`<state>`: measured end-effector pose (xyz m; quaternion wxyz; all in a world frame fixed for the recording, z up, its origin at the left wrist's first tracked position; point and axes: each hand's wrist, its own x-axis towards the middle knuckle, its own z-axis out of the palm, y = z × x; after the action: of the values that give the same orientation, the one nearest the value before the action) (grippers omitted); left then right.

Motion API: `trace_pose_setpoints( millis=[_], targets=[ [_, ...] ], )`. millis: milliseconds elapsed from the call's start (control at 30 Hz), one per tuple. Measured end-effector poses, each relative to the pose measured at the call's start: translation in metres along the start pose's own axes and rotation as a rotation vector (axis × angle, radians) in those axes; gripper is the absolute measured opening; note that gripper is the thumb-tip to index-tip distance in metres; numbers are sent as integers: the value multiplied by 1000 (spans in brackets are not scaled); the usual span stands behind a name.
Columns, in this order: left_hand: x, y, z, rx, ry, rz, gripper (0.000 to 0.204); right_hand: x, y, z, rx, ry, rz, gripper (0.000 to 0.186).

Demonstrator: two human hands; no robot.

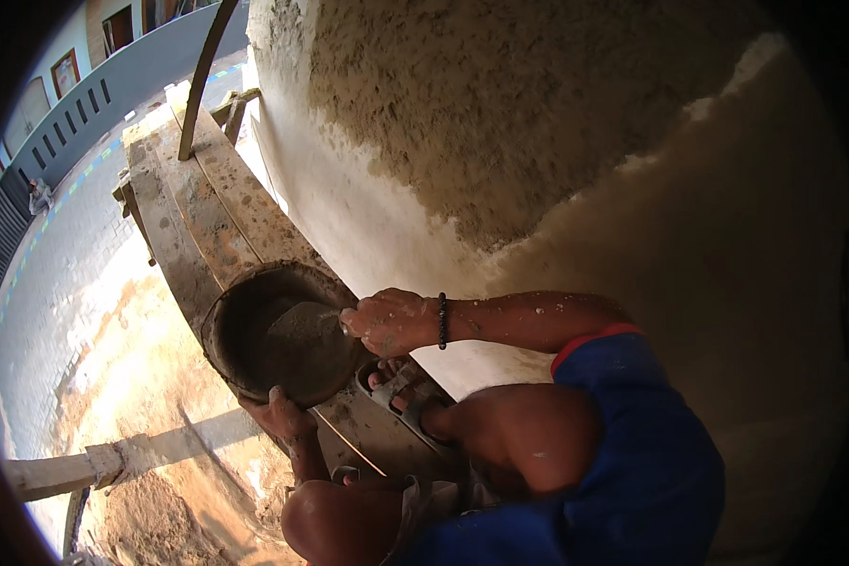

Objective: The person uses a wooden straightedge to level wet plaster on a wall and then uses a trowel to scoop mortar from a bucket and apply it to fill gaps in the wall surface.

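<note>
A round, mortar-caked bucket (239,351) stands on the wooden planks in front of me, with grey mortar inside. My right hand (387,321), a dark beaded bracelet at its wrist, is closed around the handle of a trowel (304,324). The trowel's mortar-coated blade reaches into the bucket. My left hand (286,415) grips the bucket's near rim from below left, its thumb up against the wall and its other fingers mostly hidden.
Planks (198,193) form a narrow raised platform under my sandalled feet (401,391). A wall (500,104) with rough wet plaster rises along the right. A slanting pole (203,85) crosses the far planks; a beam (57,474) juts out left. Sandy ground lies below. A person (40,196) sits far off.
</note>
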<state>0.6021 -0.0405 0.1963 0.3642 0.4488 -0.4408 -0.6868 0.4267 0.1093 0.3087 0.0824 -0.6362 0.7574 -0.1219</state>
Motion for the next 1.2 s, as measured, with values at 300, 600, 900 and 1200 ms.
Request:
trace_pose_setpoints(
  millis=[300,600,900,1200],
  targets=[
    [-21,-11,-18,69,-85,106,58,11,-6,-29,-389,86,7,8],
    [-14,7,-19,109,-76,71,55,30,1,62,-100,-387,-33,14],
    [-16,6,-7,-42,-92,3,57,31,15,1,58,27,-333,17],
    [-23,19,-2,20,-112,-14,55,46,8,78,-127,-160,-59,15]
  ],
)
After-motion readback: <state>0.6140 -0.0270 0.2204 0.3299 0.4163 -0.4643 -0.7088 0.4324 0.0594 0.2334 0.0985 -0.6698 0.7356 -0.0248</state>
